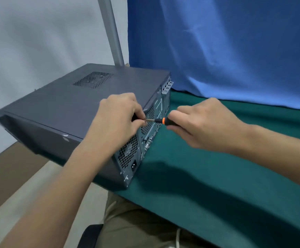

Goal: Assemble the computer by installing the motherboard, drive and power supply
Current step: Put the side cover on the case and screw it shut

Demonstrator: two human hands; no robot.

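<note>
A dark grey computer case [70, 102] lies on its side on the green table [217, 176], its closed side panel facing up and its rear panel [145, 133] with vents and a power socket turned toward me. My right hand [204, 126] grips a black and orange screwdriver [161, 121], which points left at the rear edge of the case. My left hand [120, 115] rests on the case edge and pinches the metal shaft near the tip. The tip and any screw are hidden behind my left fingers.
A blue cloth [226, 47] hangs behind the table. A grey metal post [112, 31] rises behind the case. The case overhangs the table's left edge above the floor [11, 185]. My lap and a black chair edge [90, 235] are below.
</note>
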